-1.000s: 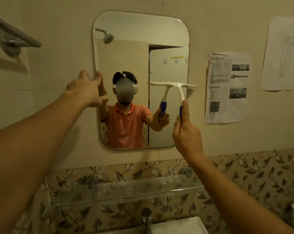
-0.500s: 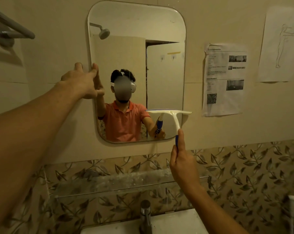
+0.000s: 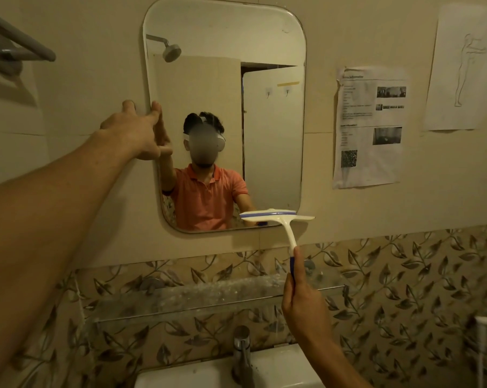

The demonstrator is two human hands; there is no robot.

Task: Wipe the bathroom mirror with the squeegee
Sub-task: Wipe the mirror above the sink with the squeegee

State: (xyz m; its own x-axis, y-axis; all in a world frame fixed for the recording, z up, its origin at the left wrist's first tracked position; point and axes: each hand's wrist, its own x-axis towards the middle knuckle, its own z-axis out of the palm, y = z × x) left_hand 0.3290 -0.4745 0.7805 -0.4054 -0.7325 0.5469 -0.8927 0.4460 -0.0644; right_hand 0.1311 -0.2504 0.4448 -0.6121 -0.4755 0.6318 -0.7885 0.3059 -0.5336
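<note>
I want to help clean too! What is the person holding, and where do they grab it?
The right hand holds the squeegee by the blue end of its handle. The left hand holds nothing; it rests on the mirror's left edge.

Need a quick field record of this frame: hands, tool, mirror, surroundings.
left hand: open, fingers at the mirror's left edge
right hand: grip closed on the squeegee handle
squeegee: blade level, at the mirror's lower right corner, right end past the edge
mirror: wall-mounted, rounded corners
shelf: glass, below the mirror
tap: below the shelf, over the sink
papers: on the wall right of the mirror
</note>
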